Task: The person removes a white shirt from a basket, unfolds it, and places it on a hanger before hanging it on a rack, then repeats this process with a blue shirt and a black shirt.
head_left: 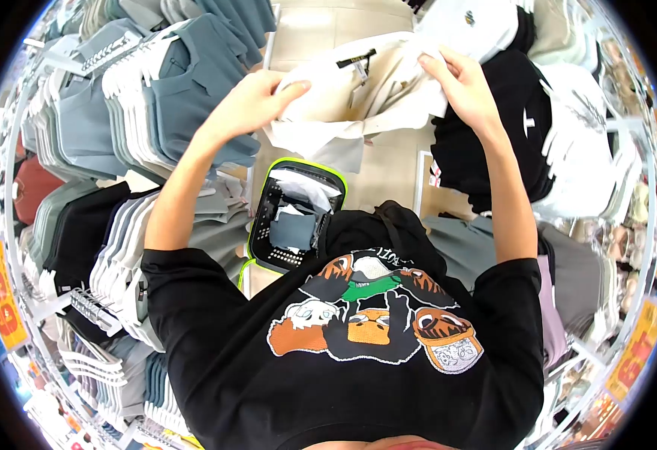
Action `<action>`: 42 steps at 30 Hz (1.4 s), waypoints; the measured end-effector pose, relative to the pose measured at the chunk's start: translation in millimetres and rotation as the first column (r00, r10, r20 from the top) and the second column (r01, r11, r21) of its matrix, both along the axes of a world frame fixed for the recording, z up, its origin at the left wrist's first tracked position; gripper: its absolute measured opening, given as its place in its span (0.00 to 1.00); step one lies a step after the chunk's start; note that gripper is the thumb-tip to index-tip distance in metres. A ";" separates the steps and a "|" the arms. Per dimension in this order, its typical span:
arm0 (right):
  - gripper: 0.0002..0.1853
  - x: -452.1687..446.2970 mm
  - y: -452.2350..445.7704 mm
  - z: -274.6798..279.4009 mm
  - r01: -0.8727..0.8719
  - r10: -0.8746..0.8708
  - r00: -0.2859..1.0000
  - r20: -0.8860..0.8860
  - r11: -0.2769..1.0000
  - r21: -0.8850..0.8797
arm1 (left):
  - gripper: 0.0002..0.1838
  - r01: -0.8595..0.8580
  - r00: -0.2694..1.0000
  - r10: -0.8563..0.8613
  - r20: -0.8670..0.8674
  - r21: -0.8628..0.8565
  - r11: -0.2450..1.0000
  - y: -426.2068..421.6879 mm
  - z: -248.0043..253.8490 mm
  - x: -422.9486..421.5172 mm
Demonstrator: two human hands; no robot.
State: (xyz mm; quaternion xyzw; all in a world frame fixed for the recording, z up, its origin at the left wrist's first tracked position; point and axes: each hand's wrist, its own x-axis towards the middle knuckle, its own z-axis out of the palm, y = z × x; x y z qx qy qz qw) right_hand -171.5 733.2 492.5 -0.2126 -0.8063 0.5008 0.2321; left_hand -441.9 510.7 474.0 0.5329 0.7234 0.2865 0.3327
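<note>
A cream-coloured shirt [315, 91] is stretched out in front of me, with a dark label [356, 58] at its neck. My left hand [252, 103] grips its left side, thumb lying on top of the cloth. At the right edge, my right hand [463, 88] pinches the fabric between thumb and fingers. Below the shirt stands a black basket [259, 251] with a lime-green rim, holding a folded grey-blue item [292, 230] and white pieces.
Racks of blue-grey shirts [186, 90] hang close on the left. To the right hang black shirts [478, 142] and white shirts [579, 127]. A tiled aisle floor [317, 26] runs between them. Orange signs [0, 292] stand at the outer edges.
</note>
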 end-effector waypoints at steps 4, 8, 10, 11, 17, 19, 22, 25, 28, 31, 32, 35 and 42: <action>0.16 -25.0 4.9 3.1 -0.028 0.025 0.998 0.055 0.998 0.054 | 0.26 -0.136 0.855 0.167 -0.491 0.099 0.986 -12.0 16.0 11.9; 0.14 -56.6 26.6 -6.2 -0.064 0.039 0.994 0.099 0.962 0.267 | 0.21 -0.211 0.680 0.284 -0.676 0.191 0.959 -22.6 -5.4 -1.3; 0.13 -73.9 41.6 -11.4 -0.180 0.124 0.974 0.187 0.931 0.317 | 0.14 -0.251 0.630 0.295 -0.718 0.172 0.953 -30.3 -16.2 -12.5; 0.13 -84.5 50.6 -17.4 -0.227 0.159 0.966 0.202 0.897 0.378 | 0.10 -0.296 0.613 0.307 -0.728 0.149 0.944 -31.8 -19.9 -16.3; 0.14 -154.0 108.4 -43.2 -0.335 0.283 0.942 0.183 0.836 0.434 | 0.16 -0.590 0.463 0.389 -0.796 0.050 0.806 -20.4 -36.7 -25.7; 0.14 -175.5 130.7 -43.5 -0.380 0.314 0.923 0.223 0.837 0.393 | 0.17 -0.666 0.430 0.454 -0.781 0.066 0.743 -13.1 -41.4 -26.8; 0.15 -202.9 162.0 -48.0 -0.423 0.347 0.901 0.261 0.834 0.353 | 0.17 -0.750 0.435 0.534 -0.725 0.037 0.661 2.6 -37.0 -32.6; 0.16 -232.0 183.6 -58.2 -0.473 0.378 0.877 0.296 0.789 0.393 | 0.18 -0.808 0.496 0.650 -0.575 -0.031 0.589 8.1 -35.5 -36.6; 0.16 -251.0 193.5 -78.2 -0.551 0.438 0.829 0.347 0.745 0.377 | 0.19 -0.846 0.493 0.725 -0.480 -0.069 0.529 13.0 -30.2 -23.4; 0.16 -262.7 195.7 -98.4 -0.608 0.505 0.790 0.348 0.718 0.338 | 0.19 -0.872 0.477 0.780 -0.406 -0.103 0.479 13.1 -36.9 -10.5; 0.16 -264.9 195.2 -100.3 -0.631 0.524 0.771 0.362 0.704 0.327 | 0.20 -0.881 0.452 0.807 -0.381 -0.047 0.471 12.8 -42.2 -5.4; 0.16 -272.5 192.0 -101.5 -0.666 0.521 0.731 0.440 0.686 0.293 | 0.19 -0.894 0.443 0.867 -0.226 -0.036 0.447 11.4 -52.4 3.9; 0.16 -284.1 190.9 -113.7 -0.651 0.601 0.745 0.289 0.750 0.118 | 0.15 -0.969 0.231 0.968 0.094 0.111 0.220 21.6 -66.9 12.0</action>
